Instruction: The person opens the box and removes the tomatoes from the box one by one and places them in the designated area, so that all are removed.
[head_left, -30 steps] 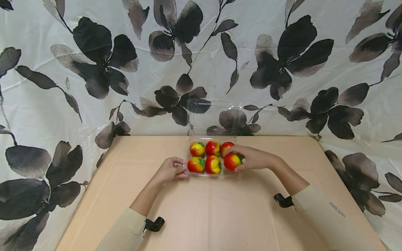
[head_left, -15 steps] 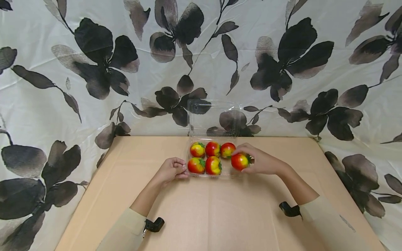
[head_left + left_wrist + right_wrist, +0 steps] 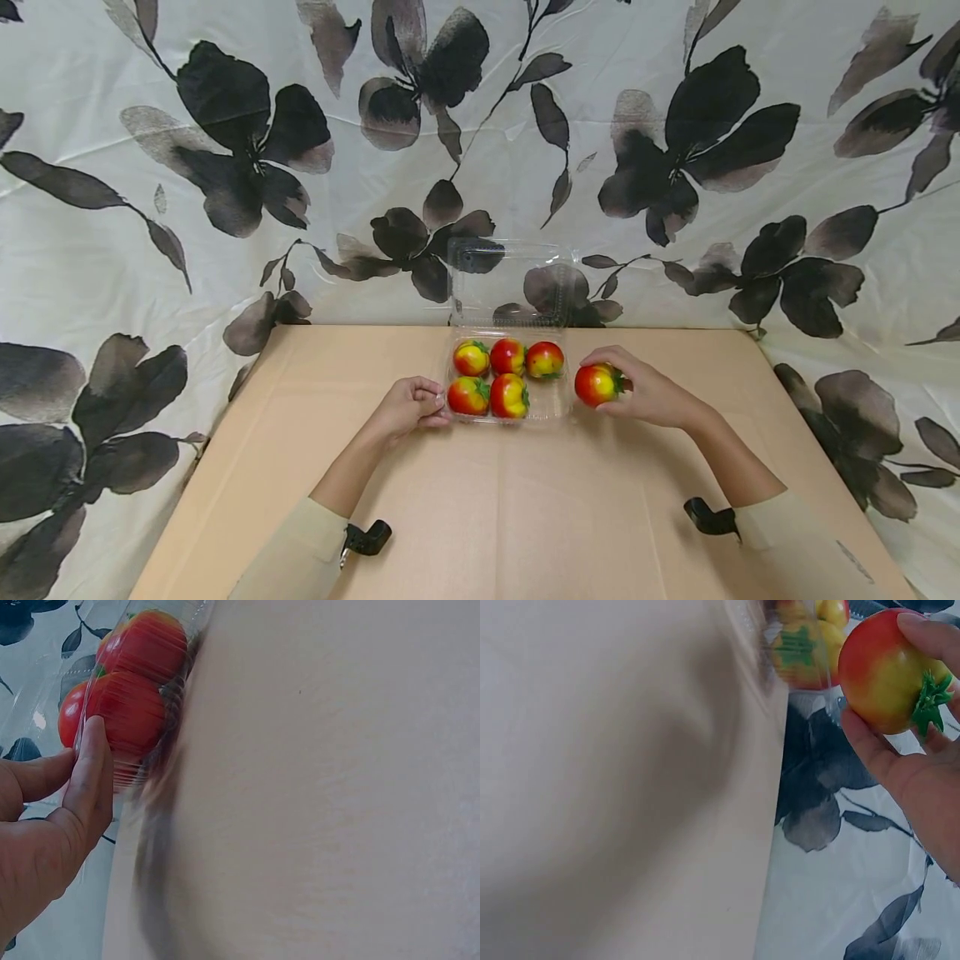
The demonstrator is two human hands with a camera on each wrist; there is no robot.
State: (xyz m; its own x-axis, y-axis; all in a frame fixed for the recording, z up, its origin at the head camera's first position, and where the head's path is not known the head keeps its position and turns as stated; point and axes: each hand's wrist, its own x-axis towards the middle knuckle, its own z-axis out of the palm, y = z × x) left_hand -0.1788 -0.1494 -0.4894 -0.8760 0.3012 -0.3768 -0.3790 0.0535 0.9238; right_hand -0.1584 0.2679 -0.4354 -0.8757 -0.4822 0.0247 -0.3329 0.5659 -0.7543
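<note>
We start at the far left, where the floral cloth (image 3: 247, 275) shows beside the counter (image 3: 450, 517). Up the left side comes a pale sleeve (image 3: 288, 554), a black wrist camera (image 3: 367, 537) at its cuff, and out of it the left hand (image 3: 407, 407), thumb and fingers pinching the left wall of the clear box (image 3: 551, 402); in the left wrist view we see the thumb on one face of the plastic and the fingers on the other. Moving right, we find the box on the counter near its far edge, its clear lid (image 3: 506, 287) standing up at the back. We count five red-and-yellow fruits inside: two at the left, two in the middle, one at the back right. And here, just beyond the right wall, is the sixth fruit (image 3: 597, 384), outside the box! We have the right hand (image 3: 637, 390) clamped on it, thumb and fingers round the sides, the green leafy top turned towards the palm. Furthest right, we see another black camera (image 3: 711, 517) at the right cuff (image 3: 765, 521).
</note>
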